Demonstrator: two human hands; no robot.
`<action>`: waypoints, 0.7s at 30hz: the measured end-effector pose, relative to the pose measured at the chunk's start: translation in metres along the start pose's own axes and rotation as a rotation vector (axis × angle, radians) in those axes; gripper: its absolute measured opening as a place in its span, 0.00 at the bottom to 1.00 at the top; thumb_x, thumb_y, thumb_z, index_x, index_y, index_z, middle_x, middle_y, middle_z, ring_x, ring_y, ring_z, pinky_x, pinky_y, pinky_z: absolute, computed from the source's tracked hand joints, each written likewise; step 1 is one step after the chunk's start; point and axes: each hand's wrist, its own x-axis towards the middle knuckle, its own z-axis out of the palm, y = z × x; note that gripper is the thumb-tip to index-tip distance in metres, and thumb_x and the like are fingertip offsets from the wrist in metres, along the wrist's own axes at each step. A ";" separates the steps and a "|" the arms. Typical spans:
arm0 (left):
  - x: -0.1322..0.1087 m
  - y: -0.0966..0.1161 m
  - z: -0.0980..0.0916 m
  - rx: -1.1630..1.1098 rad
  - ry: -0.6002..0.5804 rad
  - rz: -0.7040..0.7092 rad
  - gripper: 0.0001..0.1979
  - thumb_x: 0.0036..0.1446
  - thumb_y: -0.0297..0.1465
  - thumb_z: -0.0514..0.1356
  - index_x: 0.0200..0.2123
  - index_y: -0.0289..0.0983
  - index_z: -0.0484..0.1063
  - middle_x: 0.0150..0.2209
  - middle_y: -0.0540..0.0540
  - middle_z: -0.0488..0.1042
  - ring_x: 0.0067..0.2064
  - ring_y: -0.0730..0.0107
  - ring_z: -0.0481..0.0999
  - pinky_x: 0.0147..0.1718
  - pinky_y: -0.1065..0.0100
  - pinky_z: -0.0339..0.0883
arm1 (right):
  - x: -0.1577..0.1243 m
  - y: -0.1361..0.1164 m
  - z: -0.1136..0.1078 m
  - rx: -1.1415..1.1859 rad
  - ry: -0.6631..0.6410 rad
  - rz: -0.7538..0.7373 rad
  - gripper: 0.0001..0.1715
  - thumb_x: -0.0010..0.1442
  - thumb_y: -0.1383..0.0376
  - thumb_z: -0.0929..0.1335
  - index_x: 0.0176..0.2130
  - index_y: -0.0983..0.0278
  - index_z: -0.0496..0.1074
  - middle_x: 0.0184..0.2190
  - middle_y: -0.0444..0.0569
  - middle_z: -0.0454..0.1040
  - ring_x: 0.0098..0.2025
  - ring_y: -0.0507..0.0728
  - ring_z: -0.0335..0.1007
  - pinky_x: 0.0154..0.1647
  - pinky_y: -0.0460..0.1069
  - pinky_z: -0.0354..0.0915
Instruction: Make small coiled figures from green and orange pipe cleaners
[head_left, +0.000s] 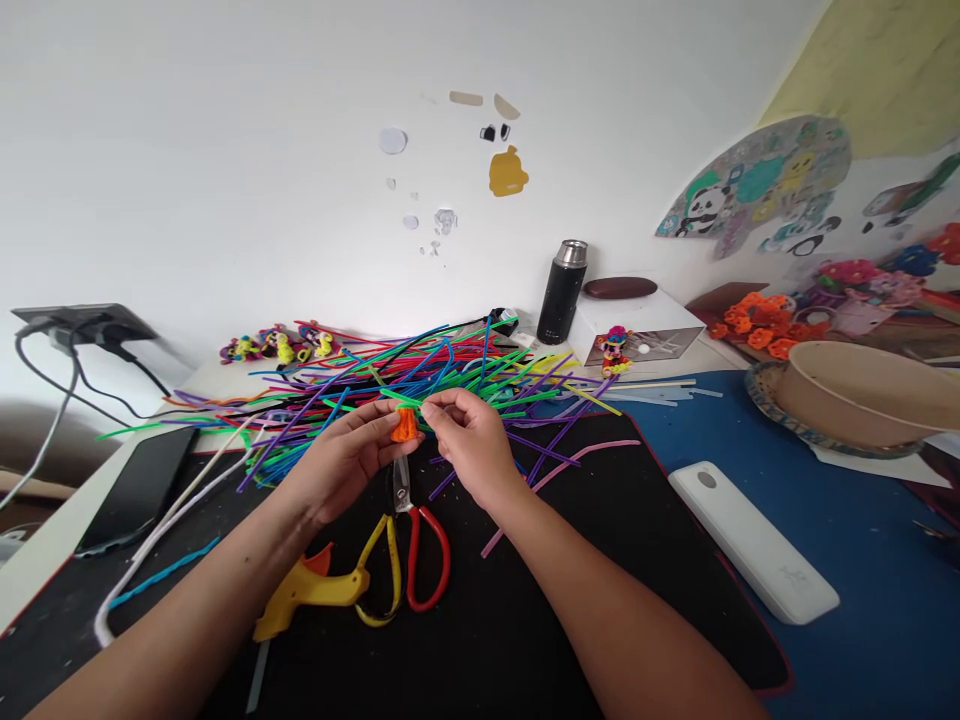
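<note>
My left hand point(351, 447) is closed on a small orange piece point(404, 426) that looks made of bent pipe cleaner, flared at the bottom. A green pipe cleaner point(397, 399) lies across its top. The fingertips of my right hand point(472, 445) pinch the green pipe cleaner at the right side of the orange piece. Just below the hands, scissors point(429, 565) with one red and one yellow handle lie on the black mat point(555, 620). Left of them rests a yellow glue gun point(311, 588) with a glue stick, partly hidden by my left forearm.
Behind my hands spreads a heap of coloured pipe cleaners point(360, 370). A black flask point(562, 290), a white drawer box point(637, 320) and a small figure point(615, 350) stand at the back. A white power bank point(754, 540) lies right, a phone point(139, 490) left.
</note>
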 end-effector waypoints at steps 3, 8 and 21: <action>0.000 0.000 0.000 -0.006 0.005 0.004 0.09 0.54 0.25 0.77 0.39 0.33 0.85 0.40 0.41 0.84 0.40 0.62 0.87 0.44 0.64 0.87 | 0.000 0.001 -0.001 0.006 -0.002 -0.002 0.19 0.59 0.50 0.77 0.36 0.62 0.75 0.20 0.34 0.63 0.19 0.48 0.53 0.20 0.46 0.52; 0.000 0.002 0.002 -0.016 0.016 0.016 0.10 0.52 0.24 0.78 0.38 0.33 0.85 0.40 0.43 0.84 0.40 0.62 0.86 0.41 0.65 0.88 | 0.001 0.002 -0.001 0.006 0.010 -0.004 0.19 0.58 0.50 0.77 0.36 0.62 0.76 0.20 0.34 0.62 0.19 0.48 0.54 0.20 0.46 0.52; -0.002 0.010 0.003 0.215 0.001 0.113 0.21 0.45 0.40 0.84 0.35 0.37 0.82 0.37 0.48 0.81 0.38 0.65 0.82 0.42 0.66 0.82 | 0.001 0.003 -0.003 -0.029 -0.008 0.001 0.21 0.58 0.47 0.78 0.37 0.61 0.77 0.20 0.35 0.61 0.19 0.49 0.53 0.20 0.46 0.50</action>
